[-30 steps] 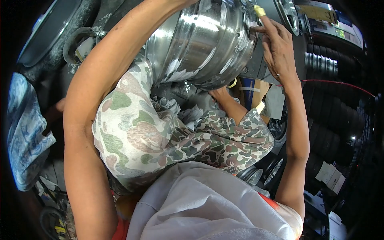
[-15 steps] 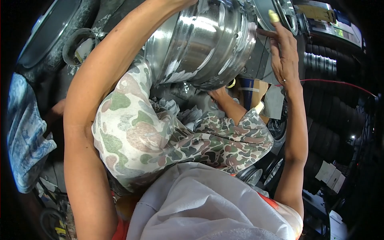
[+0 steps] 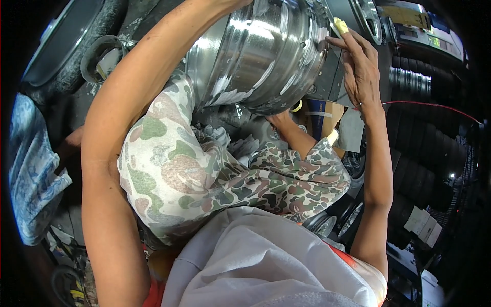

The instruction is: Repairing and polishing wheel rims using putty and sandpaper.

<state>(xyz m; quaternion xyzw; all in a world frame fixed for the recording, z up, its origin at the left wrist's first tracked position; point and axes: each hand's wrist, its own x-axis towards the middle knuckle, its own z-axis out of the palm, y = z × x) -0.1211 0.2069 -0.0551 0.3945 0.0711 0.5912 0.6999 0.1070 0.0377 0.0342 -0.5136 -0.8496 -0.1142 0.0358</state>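
A shiny metal wheel rim [image 3: 261,51] lies on its side between my legs, with whitish patches on its barrel and a small round hole near its right edge. My right hand [image 3: 362,74] is at the rim's right edge, fingers stretched out and loosely spread. One fingertip touches or nearly touches that edge, and another is wrapped in yellow. Over the rim's left side reaches my left arm; my left hand [image 3: 239,3] is cut off by the top border, its fingers hidden.
Another wheel [image 3: 358,20] stands beyond my right hand. A cardboard box [image 3: 332,115] sits to the right of my bare foot. Stacked dark tyres [image 3: 422,128] line the right side, crossed by a thin red hose [image 3: 434,104]. At left are a grey round container [image 3: 89,64] and a person's blue patterned clothing [image 3: 36,174].
My right hand has shifted slightly left, its fingers bending in toward the rim's edge. The rim and my left arm stay put.
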